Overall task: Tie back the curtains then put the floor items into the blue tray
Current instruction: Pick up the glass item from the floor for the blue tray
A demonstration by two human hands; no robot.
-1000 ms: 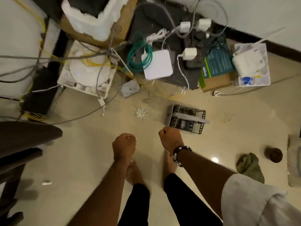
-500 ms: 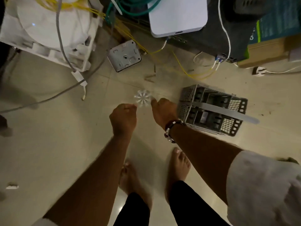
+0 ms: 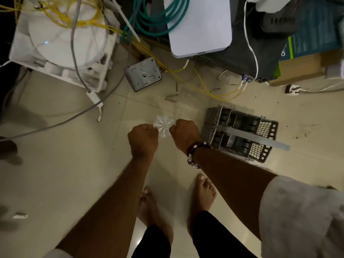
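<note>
Judging by the curled left hand (image 3: pixel 142 139) and right hand (image 3: pixel 184 134) flanking the clear ribbed piece (image 3: pixel 163 125) beside the grey basket (image 3: pixel 240 133), actual grip unclear, tidying has barely begun.

- Both fists are curled low over the tiled floor (image 3: pixel 55 164), bare feet (image 3: pixel 202 194) beneath them.
- The left hand (image 3: pixel 142 141) and right hand (image 3: pixel 186 135) sit on either side of a clear ribbed plastic piece (image 3: pixel 163 125); each touches its edge, though whether either truly pinches it is hard to say.
- A beaded bracelet (image 3: pixel 194 153) circles the right wrist.
- Just right of the right hand lies a grey cutlery basket (image 3: pixel 240 131), tipped on its side.
- Beyond the hands: loose screws (image 3: pixel 172 96), a grey metal plate (image 3: pixel 143 74), yellow cables (image 3: pixel 219 94), a coiled green cable (image 3: pixel 158 17) and a white flat box (image 3: pixel 200 25).
</note>
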